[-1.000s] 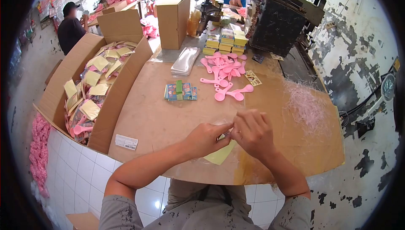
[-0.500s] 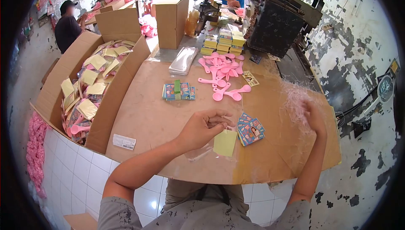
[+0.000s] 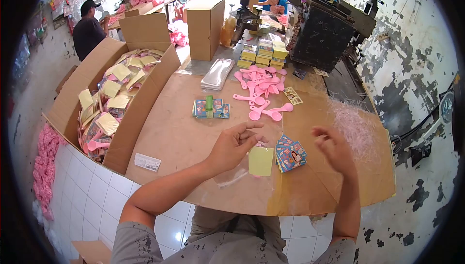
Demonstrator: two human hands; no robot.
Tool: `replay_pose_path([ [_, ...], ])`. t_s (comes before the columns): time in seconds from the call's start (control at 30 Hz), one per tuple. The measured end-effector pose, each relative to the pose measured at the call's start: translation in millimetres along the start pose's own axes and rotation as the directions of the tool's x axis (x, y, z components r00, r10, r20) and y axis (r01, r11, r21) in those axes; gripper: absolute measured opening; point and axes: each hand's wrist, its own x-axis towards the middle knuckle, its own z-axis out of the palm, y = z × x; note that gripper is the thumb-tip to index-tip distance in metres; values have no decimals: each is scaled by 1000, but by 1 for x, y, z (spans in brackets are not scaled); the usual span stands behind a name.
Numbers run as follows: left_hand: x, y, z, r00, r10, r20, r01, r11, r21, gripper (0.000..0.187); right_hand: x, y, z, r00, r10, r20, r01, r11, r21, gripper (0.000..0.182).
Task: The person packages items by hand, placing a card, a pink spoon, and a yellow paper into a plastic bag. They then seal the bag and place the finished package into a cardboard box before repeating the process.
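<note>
Holding a clear plastic bag [image 3: 237, 173] by its mouth, your left hand [image 3: 236, 144] pinches the film between thumb and curled fingers at the near edge of the brown worktable [image 3: 184, 133]; your right hand [image 3: 333, 150] hangs in the air beside it, fingers loosely spread and gripping nothing, partly blurred. The bag lies flat on the board just below your left hand, with a yellow card [image 3: 261, 161] resting at its right side and a small fan of picture cards [image 3: 290, 153] touching that card's far corner.

Bag's long axis runs from its mouth at your fingers down and toward you, tilted a little to your left, closed end nearest the table edge; the yellow card stands roughly upright in the view, long side pointing away from you.

Risks, as judged from here: the film is limp and thin (barely visible against the board), so a loosened pinch could let the mouth fall shut; the fanned cards could scatter if your right hand sweeps in low; the pink shredded filler [image 3: 356, 128] lies near that hand and may cling to the fingers; the pink scoops [image 3: 261, 94] sit well apart, beyond the banded card pack [image 3: 210, 108].
</note>
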Motion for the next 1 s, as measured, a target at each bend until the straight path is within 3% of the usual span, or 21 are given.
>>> replay_pose_path([
  [0.1,-1,0,3,1000,28,-14,-28,999,32,40,4,-40,51,981,-121,152,79,964,256,43],
  [0.2,-3,0,5,998,65,-6,-65,998,7,40,12,-69,75,968,-125,218,56,953,298,49],
  [0.3,-2,-4,1,998,66,-4,-66,994,87,40,17,-59,88,964,-41,263,-59,931,361,48],
  [0.4,-1,-3,0,998,61,-12,-61,998,7,40,18,-41,100,969,-34,245,-117,811,573,43],
  [0.57,1,5,-1,998,-48,34,47,998,38,38,13,-32,97,961,52,271,-238,658,715,34],
  [0.6,1,3,0,997,-68,45,67,998,19,37,12,-30,97,956,86,280,-272,617,739,32],
  [0.7,1,0,0,990,-127,66,121,989,90,32,11,-27,99,967,61,246,-224,659,718,28],
  [1.0,0,-14,1,999,39,7,-40,971,237,25,8,-18,97,953,211,219,-304,637,709,13],
])
